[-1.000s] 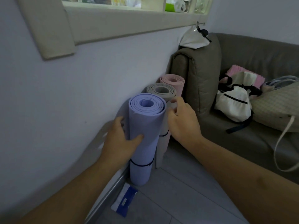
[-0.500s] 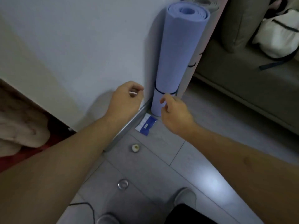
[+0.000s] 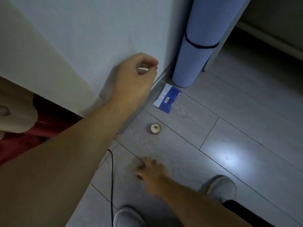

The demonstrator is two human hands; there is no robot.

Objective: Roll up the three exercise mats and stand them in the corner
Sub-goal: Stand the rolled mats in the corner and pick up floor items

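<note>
The lavender mat (image 3: 193, 54) stands rolled and upright against the wall, bound by a black band, its foot on the floor by the baseboard. A grey mat (image 3: 225, 28) shows as a narrow strip just behind it; the third mat is out of view. My left hand (image 3: 134, 79) hovers left of the lavender mat near the wall, clear of it, fingers loosely curled with nothing plainly held. My right hand (image 3: 151, 173) is low over the floor tiles, blurred, fingers spread and empty, far from the mats.
A blue-and-white packet (image 3: 167, 99) lies at the lavender mat's foot. A small white round piece (image 3: 155, 128) sits on the floor nearby. A black cable (image 3: 112, 185) runs between my shoes (image 3: 219, 187). The sofa base (image 3: 270, 30) is at upper right, red cloth (image 3: 32, 133) at left.
Both hands have left the lavender mat. The view has tilted down to the floor, and my right hand has dropped back toward my feet.
</note>
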